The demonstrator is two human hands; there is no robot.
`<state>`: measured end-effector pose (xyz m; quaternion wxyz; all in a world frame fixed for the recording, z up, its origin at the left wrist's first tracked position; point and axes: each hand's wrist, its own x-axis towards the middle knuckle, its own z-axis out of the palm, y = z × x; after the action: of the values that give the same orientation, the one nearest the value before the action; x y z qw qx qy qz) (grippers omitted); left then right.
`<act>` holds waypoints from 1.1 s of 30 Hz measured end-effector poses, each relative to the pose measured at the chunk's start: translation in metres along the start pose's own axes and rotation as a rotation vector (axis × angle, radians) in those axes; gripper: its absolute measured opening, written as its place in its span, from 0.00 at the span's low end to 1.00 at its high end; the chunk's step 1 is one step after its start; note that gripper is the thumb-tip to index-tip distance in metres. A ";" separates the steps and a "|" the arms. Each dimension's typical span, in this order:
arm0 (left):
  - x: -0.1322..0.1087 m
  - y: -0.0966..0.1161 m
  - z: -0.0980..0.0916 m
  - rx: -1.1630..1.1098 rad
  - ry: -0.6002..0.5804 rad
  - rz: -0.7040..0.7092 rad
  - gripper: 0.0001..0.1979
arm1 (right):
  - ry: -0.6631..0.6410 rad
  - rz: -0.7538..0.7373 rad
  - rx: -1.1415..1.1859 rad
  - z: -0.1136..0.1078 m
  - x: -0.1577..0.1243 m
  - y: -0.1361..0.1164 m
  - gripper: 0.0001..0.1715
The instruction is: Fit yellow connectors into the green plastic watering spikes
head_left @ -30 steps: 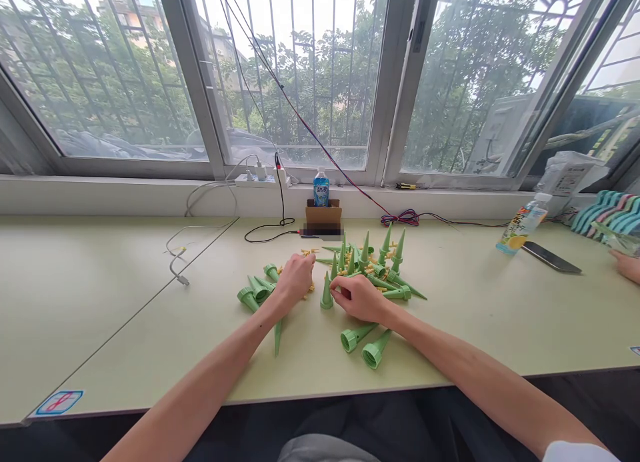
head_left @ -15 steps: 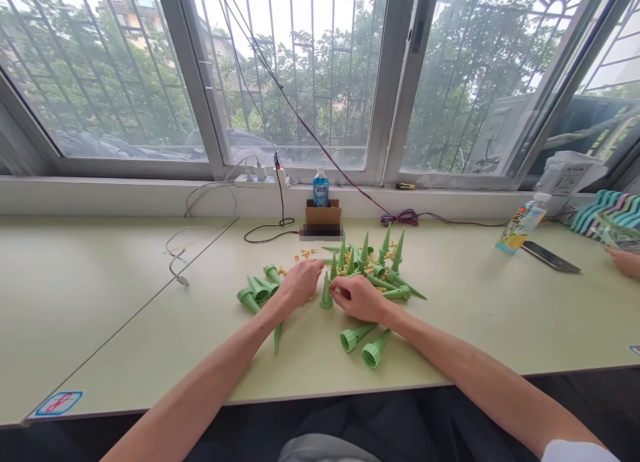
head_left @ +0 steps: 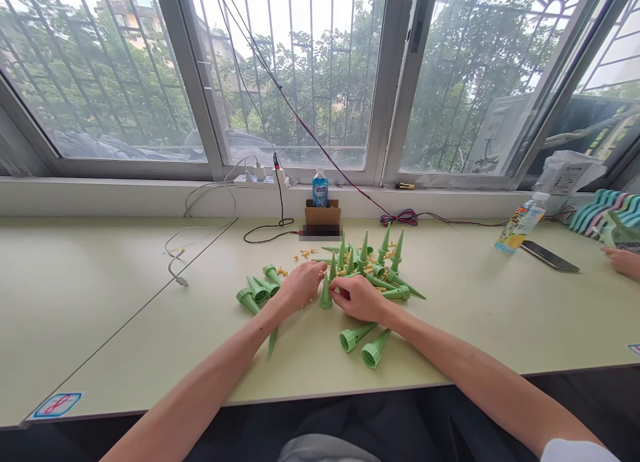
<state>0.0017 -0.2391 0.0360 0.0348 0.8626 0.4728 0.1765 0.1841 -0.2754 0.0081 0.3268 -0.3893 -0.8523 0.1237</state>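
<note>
A green plastic cone-shaped spike (head_left: pixel 325 297) stands point up on the table between my hands. My right hand (head_left: pixel 359 298) is closed, with its fingertips pinched at the upper side of this spike. Just left of the spike, my left hand (head_left: pixel 302 285) has its fingers pressed together near the tip; what they hold, if anything, is hidden. Beyond my hands lies a pile of green spikes (head_left: pixel 383 282), some upright, mixed with small yellow plastic pieces (head_left: pixel 306 254). More spikes (head_left: pixel 249 298) lie left of my left hand, and one tip (head_left: pixel 271 345) shows below that forearm.
Two green spikes (head_left: pixel 371 353) lie near the front edge. At the back are a small cardboard box (head_left: pixel 323 215), a blue bottle (head_left: pixel 320 190) and cables (head_left: pixel 400 217). To the right are a drink bottle (head_left: pixel 520 225), a phone (head_left: pixel 550 256) and another person's hand (head_left: pixel 623 261).
The spike tip below my left forearm has shifted slightly left. My left hand has moved slightly; my right hand stays at the upright spike. The other person's hand at right has moved a little.
</note>
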 end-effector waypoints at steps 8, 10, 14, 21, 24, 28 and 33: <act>-0.003 0.000 0.001 -0.017 -0.023 0.091 0.10 | -0.002 -0.014 0.004 0.000 0.000 0.001 0.08; -0.003 0.001 0.000 -0.013 -0.024 0.088 0.10 | -0.005 -0.013 0.002 0.000 0.000 0.001 0.08; -0.003 0.003 -0.001 0.002 -0.026 0.079 0.10 | -0.015 -0.006 -0.001 -0.001 0.000 0.000 0.08; -0.003 0.002 0.000 -0.021 -0.004 0.086 0.11 | -0.021 -0.005 -0.010 -0.001 0.000 0.000 0.08; -0.002 0.001 0.001 -0.034 -0.003 0.082 0.11 | -0.023 -0.004 -0.015 -0.001 0.000 0.000 0.07; -0.003 0.000 0.002 -0.031 0.000 0.088 0.11 | -0.026 -0.006 -0.015 -0.001 0.000 0.000 0.07; -0.002 -0.001 0.002 -0.048 0.017 0.113 0.12 | -0.026 -0.012 -0.016 -0.002 0.000 -0.001 0.07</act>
<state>0.0004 -0.2403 0.0333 0.0414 0.8854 0.4191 0.1967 0.1848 -0.2760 0.0097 0.3133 -0.3849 -0.8598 0.1202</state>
